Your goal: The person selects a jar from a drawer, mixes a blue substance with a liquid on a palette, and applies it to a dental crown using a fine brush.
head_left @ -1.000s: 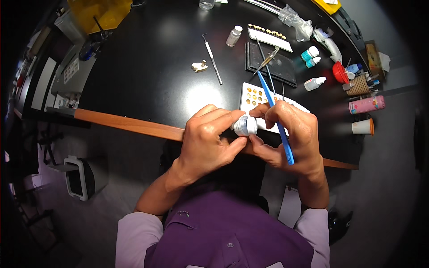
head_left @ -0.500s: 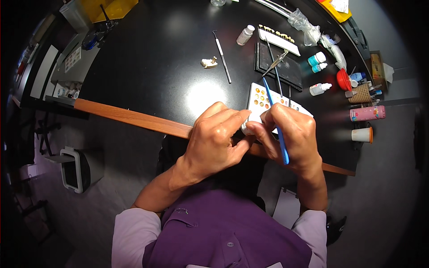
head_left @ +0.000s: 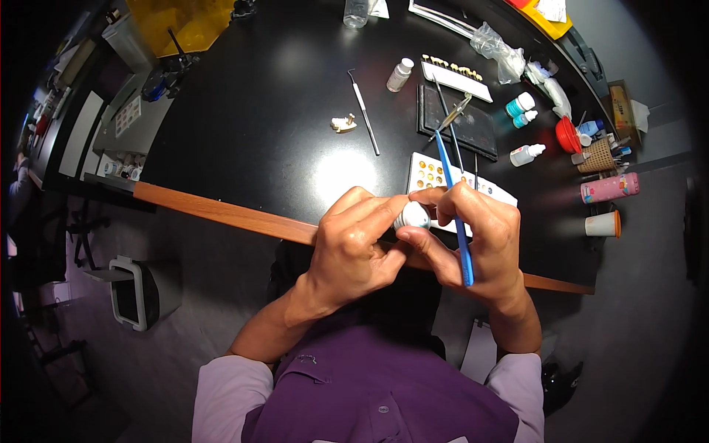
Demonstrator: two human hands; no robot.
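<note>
- The landmark is the white palette, set with small wells of colour, on the black worktop.
- A small white jar is held at the palette's near left edge, its round top turned up toward the camera.
- The left hand, left of the palette and nearer the person, has its fingers curled and pinches the jar's left side.
- The right hand, over the palette's near side, has its thumb and fingertips pressed to the jar's right side.
- The same hand grips a slim blue tool, which slants across the palette and past its far edge.
- Beyond the palette lies a flat black case, with silver tweezers resting on it.
- Farther beyond the palette is a white block with a row of tooth-shaped pieces.
- Left of the palette and beyond it lie a tooth model and a thin metal probe.
- Right of the palette and beyond it, a white dropper bottle lies tipped over.
</note>
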